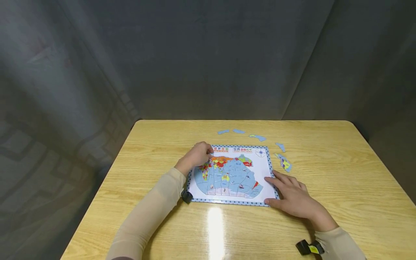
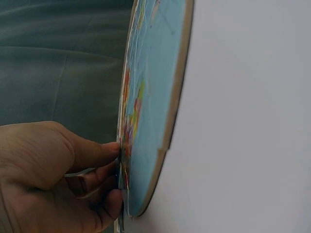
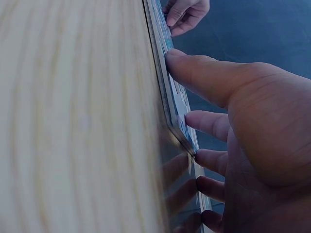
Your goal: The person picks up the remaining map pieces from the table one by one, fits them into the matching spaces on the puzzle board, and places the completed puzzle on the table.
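Note:
A world map jigsaw puzzle [image 1: 237, 177] lies on its white board with a blue dotted border [image 1: 227, 202]. My left hand [image 1: 199, 155] is over the board's upper left, fingers bent, pinching a small light blue puzzle piece [image 1: 211, 155] at the map's top edge. In the left wrist view the thumb and fingers of that left hand [image 2: 63, 179] come together at the map's edge; the piece is mostly hidden. My right hand [image 1: 294, 195] rests with spread fingers on the board's right edge, thumb near the lower right corner.
Several loose puzzle pieces lie on the wooden table [image 1: 325, 162] beyond and right of the board, among them a blue piece [image 1: 238, 131] and a larger multicoloured piece [image 1: 284, 162]. A grey curtain [image 1: 227, 65] hangs behind the table.

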### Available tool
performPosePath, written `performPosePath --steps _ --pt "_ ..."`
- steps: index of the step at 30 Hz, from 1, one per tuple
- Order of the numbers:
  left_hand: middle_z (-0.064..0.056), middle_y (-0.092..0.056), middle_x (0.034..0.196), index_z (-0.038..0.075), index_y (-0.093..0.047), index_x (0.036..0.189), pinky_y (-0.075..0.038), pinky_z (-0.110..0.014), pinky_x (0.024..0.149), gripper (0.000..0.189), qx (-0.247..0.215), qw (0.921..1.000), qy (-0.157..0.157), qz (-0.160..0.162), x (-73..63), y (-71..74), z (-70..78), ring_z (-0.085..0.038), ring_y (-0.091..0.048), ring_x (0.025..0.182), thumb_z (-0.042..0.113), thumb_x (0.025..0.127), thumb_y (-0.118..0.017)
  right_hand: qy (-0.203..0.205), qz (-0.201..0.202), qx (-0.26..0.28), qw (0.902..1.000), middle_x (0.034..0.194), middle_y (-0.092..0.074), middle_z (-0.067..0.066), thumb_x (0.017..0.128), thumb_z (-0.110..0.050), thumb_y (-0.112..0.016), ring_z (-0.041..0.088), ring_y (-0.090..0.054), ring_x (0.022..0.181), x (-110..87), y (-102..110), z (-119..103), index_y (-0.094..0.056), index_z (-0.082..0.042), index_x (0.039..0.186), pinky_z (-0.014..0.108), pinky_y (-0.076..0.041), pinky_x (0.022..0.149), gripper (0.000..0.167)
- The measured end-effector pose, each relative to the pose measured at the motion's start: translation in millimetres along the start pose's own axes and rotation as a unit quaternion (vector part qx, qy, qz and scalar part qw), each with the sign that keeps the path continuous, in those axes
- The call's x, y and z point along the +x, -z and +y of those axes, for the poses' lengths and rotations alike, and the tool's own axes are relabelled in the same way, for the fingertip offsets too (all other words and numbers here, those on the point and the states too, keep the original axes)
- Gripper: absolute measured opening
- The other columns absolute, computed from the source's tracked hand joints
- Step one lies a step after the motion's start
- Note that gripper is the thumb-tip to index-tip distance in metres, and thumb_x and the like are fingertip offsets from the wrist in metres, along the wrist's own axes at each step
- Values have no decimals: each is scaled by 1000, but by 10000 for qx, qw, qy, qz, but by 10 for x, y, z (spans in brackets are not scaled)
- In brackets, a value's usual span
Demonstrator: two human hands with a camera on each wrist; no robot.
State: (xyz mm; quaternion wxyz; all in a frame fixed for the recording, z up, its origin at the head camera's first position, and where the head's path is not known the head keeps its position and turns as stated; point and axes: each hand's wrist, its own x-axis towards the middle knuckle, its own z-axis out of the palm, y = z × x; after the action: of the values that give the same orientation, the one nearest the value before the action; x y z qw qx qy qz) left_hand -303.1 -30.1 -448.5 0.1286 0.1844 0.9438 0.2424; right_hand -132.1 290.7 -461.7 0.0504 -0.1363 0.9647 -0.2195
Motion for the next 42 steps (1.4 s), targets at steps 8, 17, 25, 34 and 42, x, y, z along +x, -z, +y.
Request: performPosePath --steps 8,17,25,34,42 --pt "-6 -60 106 8 -70 111 -50 -32 79 19 197 9998 -28 6 -10 -3 12 -19 -54 91 5 95 -61 48 18 -4 10000 156 -28 17 84 -61 -66 46 -26 134 -1 0 8 -50 -19 144 66 -20 96 75" --pt "-5 -58 108 9 -70 113 -48 -32 80 20 81 9999 63 -63 -20 1 17 -20 -53 93 6 96 -60 -4 -11 -15 10000 156 -28 16 84 -61 -66 46 -25 135 -4 -10 13 -49 -18 144 66 -20 96 76" --pt "-7 -64 104 7 -71 107 -52 -27 69 17 -115 9998 168 -73 -28 39 -8 -18 -58 86 2 95 -60 34 2 -23 10000 156 -28 17 85 -61 -66 47 -26 134 -7 19 -5 -49 -18 144 67 -20 96 75" --pt "-7 -67 103 6 -74 102 -52 -29 78 16 16 10000 -27 39 -73 60 -17 -18 -58 90 3 93 -61 27 7 -28 10000 156 -28 17 84 -61 -66 47 -26 135 -12 11 0 -49 -18 144 67 -20 96 75" --pt "-6 -67 101 7 -75 98 -52 -30 80 14 66 9998 -112 118 -115 60 -50 -17 -58 90 3 94 -62 27 -9 -13 10000 156 -27 17 85 -62 -65 47 -26 135 -7 0 10 -50 -18 144 67 -20 96 75"
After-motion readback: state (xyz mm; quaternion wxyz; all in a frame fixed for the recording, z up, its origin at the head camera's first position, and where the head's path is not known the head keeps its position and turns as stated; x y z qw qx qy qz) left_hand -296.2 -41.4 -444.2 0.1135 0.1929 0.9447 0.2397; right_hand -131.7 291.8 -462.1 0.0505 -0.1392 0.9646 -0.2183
